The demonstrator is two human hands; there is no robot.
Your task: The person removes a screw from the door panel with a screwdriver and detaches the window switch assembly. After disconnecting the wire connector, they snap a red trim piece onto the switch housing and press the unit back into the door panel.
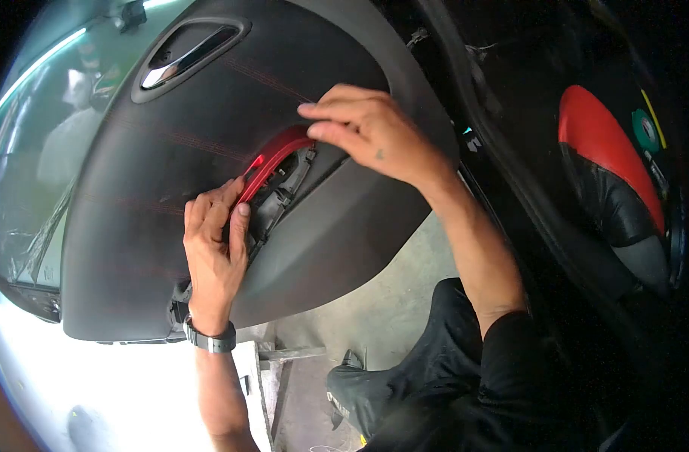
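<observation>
A black car door panel (171, 143) with red stitching spreads out before me. On it sits a curved, glossy red trim piece (272, 154), its lower side lifted off a dark recess where clips and brackets (284, 192) show. My left hand (215, 237), with a watch on the wrist, grips the lower end of this trim between thumb and fingers. Over the trim's upper end, my right hand (375, 135) has its thumb and fingers stretched out and apart, slightly blurred by motion.
A chrome inner door handle (186, 60) lies toward the top left of the panel, with window glass (58, 113) beyond it. To the right are a red and black seat (608, 151) and a green tape roll (645, 131). A wooden stand (292, 353) is below the door.
</observation>
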